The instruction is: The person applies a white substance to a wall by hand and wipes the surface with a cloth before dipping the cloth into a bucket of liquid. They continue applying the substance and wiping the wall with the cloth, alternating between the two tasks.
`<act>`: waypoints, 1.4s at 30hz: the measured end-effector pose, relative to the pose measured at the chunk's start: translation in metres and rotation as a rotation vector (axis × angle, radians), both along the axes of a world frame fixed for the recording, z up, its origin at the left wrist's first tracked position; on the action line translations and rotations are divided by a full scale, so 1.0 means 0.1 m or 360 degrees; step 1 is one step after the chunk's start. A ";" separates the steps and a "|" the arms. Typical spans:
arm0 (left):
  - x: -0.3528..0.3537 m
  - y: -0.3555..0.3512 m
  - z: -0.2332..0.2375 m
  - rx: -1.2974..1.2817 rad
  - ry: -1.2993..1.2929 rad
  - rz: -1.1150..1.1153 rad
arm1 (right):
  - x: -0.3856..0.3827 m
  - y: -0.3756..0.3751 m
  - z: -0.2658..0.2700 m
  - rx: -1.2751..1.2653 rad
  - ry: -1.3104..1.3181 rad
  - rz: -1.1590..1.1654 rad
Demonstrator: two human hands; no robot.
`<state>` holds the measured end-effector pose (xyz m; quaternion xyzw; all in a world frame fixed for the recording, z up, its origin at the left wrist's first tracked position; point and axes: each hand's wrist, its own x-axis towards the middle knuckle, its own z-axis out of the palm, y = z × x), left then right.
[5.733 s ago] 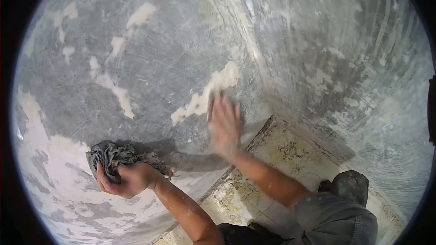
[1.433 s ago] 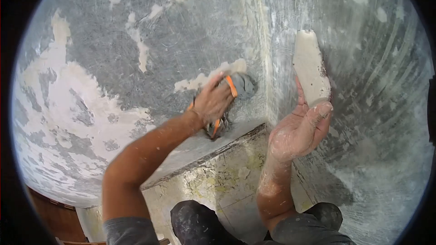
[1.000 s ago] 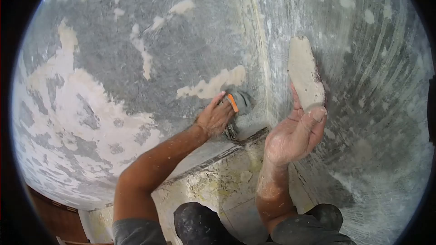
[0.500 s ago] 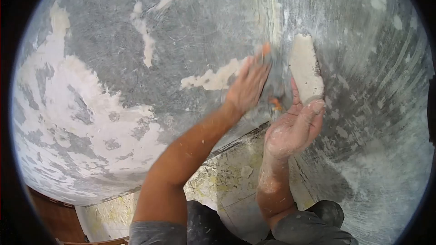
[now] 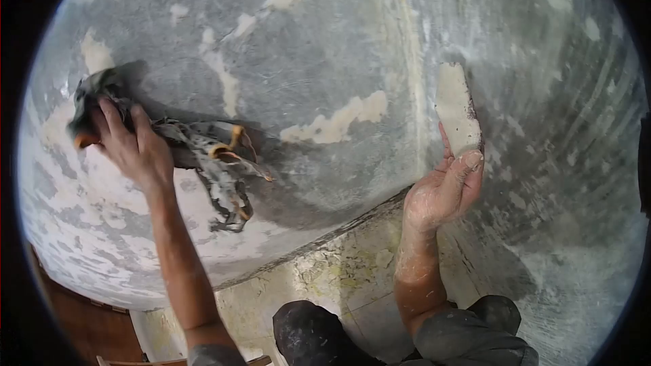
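Observation:
My left hand (image 5: 132, 139) is on the left part of the grey wall, closed over a crumpled grey rag (image 5: 203, 142) with orange edges. The rag's loose, stringy end trails to the right, over the wall. My right hand (image 5: 444, 193), dusted with white, grips the lower end of a flat, whitish, plaster-coated piece (image 5: 459, 105) between thumb and fingers. That piece points up, just right of the wall corner; its exact kind is hidden under the coating.
Pale plaster patches (image 5: 339, 118) mark the grey wall (image 5: 319, 47). A second wall (image 5: 569, 129) meets it at a vertical corner (image 5: 410, 47). Below lies a stained floor (image 5: 339, 251), with my knee (image 5: 308, 332) over it. Brown wood (image 5: 88, 322) stands at lower left.
My left hand has swept from near the corner far to the left with the grey rag, which has spread out. My right hand with the whitish piece has stayed nearly in place.

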<state>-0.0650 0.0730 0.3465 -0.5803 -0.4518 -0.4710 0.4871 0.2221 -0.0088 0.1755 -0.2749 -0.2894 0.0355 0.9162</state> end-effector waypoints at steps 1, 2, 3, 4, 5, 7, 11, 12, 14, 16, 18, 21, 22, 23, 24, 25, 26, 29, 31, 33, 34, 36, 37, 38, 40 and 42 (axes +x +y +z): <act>-0.07 0.20 -0.03 0.0226 -0.0063 -0.0061 | -0.04 0.03 -0.03 -0.0011 0.0007 0.0038; 0.02 0.26 -0.12 0.0213 -0.0059 0.0417 | -0.04 0.05 -0.06 -0.0010 -0.0003 0.0072; 0.22 0.19 -0.11 0.0190 -0.0010 0.0299 | -0.05 0.07 -0.09 -0.0017 -0.0015 0.0099; 0.40 0.15 -0.16 0.0101 0.0018 0.0269 | -0.05 0.07 -0.08 -0.0021 -0.0022 0.0091; 0.57 0.13 -0.25 0.0000 0.0047 0.0235 | -0.05 0.04 -0.07 -0.0004 -0.0046 0.0051; 0.84 0.16 -0.67 -0.0167 0.0373 -0.0191 | -0.07 -0.01 -0.09 -0.0015 -0.0083 0.0023; 1.50 -0.02 -1.67 -0.2118 0.1231 0.0084 | -0.10 -0.03 -0.02 -0.0021 -0.0136 0.0016; 1.42 0.09 -2.16 -0.1629 0.1784 0.0017 | -0.11 -0.06 0.03 -0.0038 -0.0139 0.0011; 1.40 0.21 -2.65 -0.1068 0.2272 -0.0031 | -0.16 -0.11 0.22 0.0061 0.0010 -0.0030; 1.52 0.16 -2.49 -0.1272 0.1966 -0.0160 | -0.16 -0.12 0.30 0.0185 0.0184 -0.0078; 1.64 0.18 -2.02 -0.1029 0.2258 0.0070 | -0.13 -0.13 0.25 0.0215 0.0055 -0.0118; 2.04 0.40 -1.06 -0.0563 0.2129 0.0177 | -0.10 -0.07 0.09 0.0116 -0.0118 -0.0104; 2.13 0.34 -0.67 -0.0581 0.2054 0.0326 | -0.09 -0.03 0.06 0.0084 -0.0188 -0.0097; 2.20 0.41 -0.37 -0.0457 0.1803 0.0265 | -0.13 0.00 0.06 0.0041 -0.0159 -0.0058; 2.26 0.51 -0.25 -0.0340 0.1566 0.0207 | -0.14 0.01 0.02 0.0003 -0.0133 -0.0036; 2.28 0.58 -0.34 -0.0365 0.1574 0.0201 | -0.15 0.03 -0.01 -0.0034 -0.0108 -0.0014; 2.29 0.65 -0.46 -0.0207 0.1313 -0.0080 | -0.15 0.05 -0.03 -0.0076 -0.0114 -0.0017; 2.26 0.55 -1.12 -0.0474 0.0973 -0.0573 | -0.10 0.08 -0.01 -0.0082 -0.0080 0.0012; 2.05 0.35 -1.85 -0.0826 0.1607 -0.0248 | 0.00 0.03 0.00 -0.0092 -0.0069 0.0049; 1.66 0.20 -2.51 -0.1250 0.2153 -0.0142 | 0.13 0.00 0.03 -0.0025 -0.0120 -0.0022; 1.51 0.20 -2.63 -0.1409 0.2501 -0.0027 | 0.19 -0.01 0.02 -0.0005 -0.0116 -0.0031; 1.54 0.20 -2.26 -0.1219 0.2619 0.0129 | 0.23 -0.01 -0.04 0.0031 -0.0151 -0.0011; 1.57 0.16 -2.04 -0.1063 0.2705 0.0259 | 0.24 -0.01 -0.07 0.0033 -0.0158 -0.0006; 1.58 0.21 -1.78 -0.1045 0.2518 0.0109 | 0.21 0.01 -0.07 0.0004 -0.0103 -0.0010; 1.70 0.37 -1.24 -0.1048 0.1996 -0.0147 | 0.12 0.08 -0.07 -0.0021 -0.0045 -0.0009; 1.85 0.35 -0.83 -0.1077 0.1672 -0.0253 | 0.03 0.14 -0.10 -0.0035 0.0033 0.0066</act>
